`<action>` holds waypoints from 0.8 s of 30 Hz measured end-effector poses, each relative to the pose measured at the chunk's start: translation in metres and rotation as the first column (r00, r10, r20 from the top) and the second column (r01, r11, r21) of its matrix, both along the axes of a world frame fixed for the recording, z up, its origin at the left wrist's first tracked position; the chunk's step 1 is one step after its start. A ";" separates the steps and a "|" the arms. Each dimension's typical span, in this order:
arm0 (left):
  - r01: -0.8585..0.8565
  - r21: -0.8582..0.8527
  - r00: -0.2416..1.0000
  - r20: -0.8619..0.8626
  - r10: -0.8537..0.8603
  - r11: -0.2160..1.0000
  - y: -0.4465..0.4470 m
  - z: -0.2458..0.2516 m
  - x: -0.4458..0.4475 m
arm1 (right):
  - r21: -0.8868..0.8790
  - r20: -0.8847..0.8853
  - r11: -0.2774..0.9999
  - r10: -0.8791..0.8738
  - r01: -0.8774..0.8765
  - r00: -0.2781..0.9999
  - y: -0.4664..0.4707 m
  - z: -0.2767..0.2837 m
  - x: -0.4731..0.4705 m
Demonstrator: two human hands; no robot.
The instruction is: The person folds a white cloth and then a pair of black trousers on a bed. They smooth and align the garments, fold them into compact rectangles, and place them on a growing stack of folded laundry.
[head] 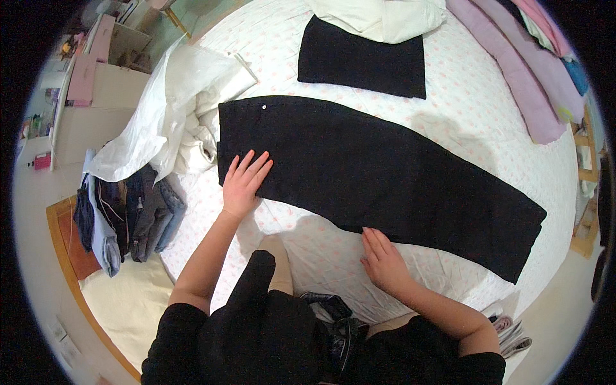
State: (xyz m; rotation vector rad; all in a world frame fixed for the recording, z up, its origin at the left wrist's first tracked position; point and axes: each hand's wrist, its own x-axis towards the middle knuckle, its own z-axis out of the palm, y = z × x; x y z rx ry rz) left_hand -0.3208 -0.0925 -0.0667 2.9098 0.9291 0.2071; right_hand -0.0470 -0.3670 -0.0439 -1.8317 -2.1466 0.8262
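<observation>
A pair of black trousers [365, 159] lies flat and folded lengthwise across the bed, its waist end with a small button to the left. My left hand [245, 187] rests on the trousers near that waist end, palm down, fingers spread. At the near edge of the cloth, around its middle, my right hand [382, 257] touches the fabric with fingertips close together; whether it pinches the edge is unclear. Farther back lies a folded black garment [361, 62], its far part covered by a cream cloth [385, 19].
The bed wears a white floral sheet [457, 134]. At left are a crumpled translucent plastic bag [144, 115], a stack of folded jeans [144, 216] and a cream pillow [130, 308]. Lilac bedding [515, 82] is bunched at the far right. Rolled items [512, 332] sit at near right.
</observation>
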 end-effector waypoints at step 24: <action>-0.303 -0.375 0.903 0.182 0.390 0.876 0.032 0.039 0.024 | -0.491 -0.501 0.465 -0.843 0.736 0.198 0.102 0.027 -0.013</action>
